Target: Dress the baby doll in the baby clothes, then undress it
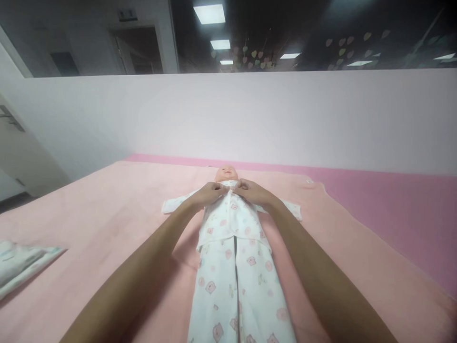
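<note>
A baby doll [227,173] lies face up in front of me, its head at the far end. It wears a white top [230,219] printed with pink animals, the long sleeves spread out to both sides, and matching trousers [250,286]. At the upper chest, just below the neck, my left hand [211,194] pinches one side of the top's front opening. Opposite it, my right hand [251,190] pinches the other side, the fingertips of both hands nearly meeting. Any fastener between the fingers is too small to make out.
A peach blanket [117,214] lies under the doll on a pink surface [385,205]. Folded white cloth [24,262] rests at the left edge. Behind stands a white wall [228,114] with dark glass above, and a door [21,147] is at the far left.
</note>
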{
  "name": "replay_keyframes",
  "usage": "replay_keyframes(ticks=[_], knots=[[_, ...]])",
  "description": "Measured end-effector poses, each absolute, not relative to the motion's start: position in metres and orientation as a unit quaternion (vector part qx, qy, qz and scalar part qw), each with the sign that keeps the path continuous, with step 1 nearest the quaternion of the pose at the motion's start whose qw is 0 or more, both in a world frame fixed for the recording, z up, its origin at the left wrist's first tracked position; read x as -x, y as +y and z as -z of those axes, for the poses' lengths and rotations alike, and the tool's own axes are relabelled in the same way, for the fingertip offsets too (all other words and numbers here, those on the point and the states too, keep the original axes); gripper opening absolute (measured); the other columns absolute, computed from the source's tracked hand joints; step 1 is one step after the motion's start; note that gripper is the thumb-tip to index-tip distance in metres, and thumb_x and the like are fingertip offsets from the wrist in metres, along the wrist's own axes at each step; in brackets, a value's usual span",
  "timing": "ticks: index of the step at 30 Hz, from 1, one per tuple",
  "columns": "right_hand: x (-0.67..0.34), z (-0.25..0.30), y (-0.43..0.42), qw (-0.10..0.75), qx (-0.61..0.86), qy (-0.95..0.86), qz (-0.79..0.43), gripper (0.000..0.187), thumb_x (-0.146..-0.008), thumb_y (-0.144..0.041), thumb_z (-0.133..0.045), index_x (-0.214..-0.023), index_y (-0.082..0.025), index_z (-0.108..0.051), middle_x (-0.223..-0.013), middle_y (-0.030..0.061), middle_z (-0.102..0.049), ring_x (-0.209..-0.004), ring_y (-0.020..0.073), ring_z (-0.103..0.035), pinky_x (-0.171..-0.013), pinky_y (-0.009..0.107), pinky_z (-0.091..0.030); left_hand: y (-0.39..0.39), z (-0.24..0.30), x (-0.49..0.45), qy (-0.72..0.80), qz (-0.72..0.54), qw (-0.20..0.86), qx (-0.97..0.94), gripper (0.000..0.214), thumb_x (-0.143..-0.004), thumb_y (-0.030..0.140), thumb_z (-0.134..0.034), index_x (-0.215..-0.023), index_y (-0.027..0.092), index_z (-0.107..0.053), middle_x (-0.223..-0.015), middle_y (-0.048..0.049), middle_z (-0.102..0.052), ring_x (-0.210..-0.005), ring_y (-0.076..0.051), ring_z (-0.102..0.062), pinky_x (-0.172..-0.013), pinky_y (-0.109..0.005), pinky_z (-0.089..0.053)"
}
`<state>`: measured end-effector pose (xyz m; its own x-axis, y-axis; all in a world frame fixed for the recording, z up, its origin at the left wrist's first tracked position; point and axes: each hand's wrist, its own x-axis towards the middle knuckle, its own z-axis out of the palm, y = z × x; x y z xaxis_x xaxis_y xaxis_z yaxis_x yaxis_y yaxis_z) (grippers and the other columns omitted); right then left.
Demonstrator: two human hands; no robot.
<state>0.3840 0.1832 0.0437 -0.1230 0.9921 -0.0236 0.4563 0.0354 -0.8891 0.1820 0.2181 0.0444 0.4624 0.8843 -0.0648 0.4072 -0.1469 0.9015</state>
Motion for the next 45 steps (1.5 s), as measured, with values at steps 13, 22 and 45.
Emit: replay_keyframes(ticks=[13,22,45], knots=[[-0.394,-0.023,0.198,0.35,0.563,-0.643,-0.385,0.046,-0.075,-0.062,-0.082,-0.083,-0.022,-0.061,-0.072,-0.0027,-0.055,-0.065,0.013,-0.045,-0.059,0.026,-0.032,0.225,-0.032,-0.18,0.435,-0.274,0.462,-0.723,0.034,-0.085,0.048,-0.071,-0.075,0.017,-0.065,-0.063,0.0018,-0.046,-0.058,-0.013,-0.04,-0.056,-0.028,-0.027],[-0.398,-0.023,0.192,0.361,0.556,-0.603,-0.444,0.052,-0.077,-0.064,-0.082,-0.101,-0.022,-0.063,-0.064,-0.0062,-0.048,-0.058,0.011,-0.041,-0.056,0.024,-0.032,0.229,-0.024,-0.183,0.441,-0.306,0.519,-0.665,0.041,-0.079,0.053,-0.081,-0.075,0.015,-0.065,-0.065,-0.0013,-0.058,-0.064,-0.015,-0.053,-0.06,-0.027,-0.037],[-0.385,-0.019,0.246,0.29,0.7,-0.594,-0.269,0.039,-0.091,-0.052,-0.065,-0.105,-0.017,-0.074,-0.101,0.0112,-0.076,-0.086,0.0238,-0.068,-0.071,0.03,-0.048,0.248,-0.024,-0.208,0.524,-0.303,0.292,-0.741,0.033,-0.097,0.04,-0.056,-0.073,0.018,-0.066,-0.071,-0.009,-0.071,-0.081,-0.026,-0.069,-0.075,-0.031,-0.05]])
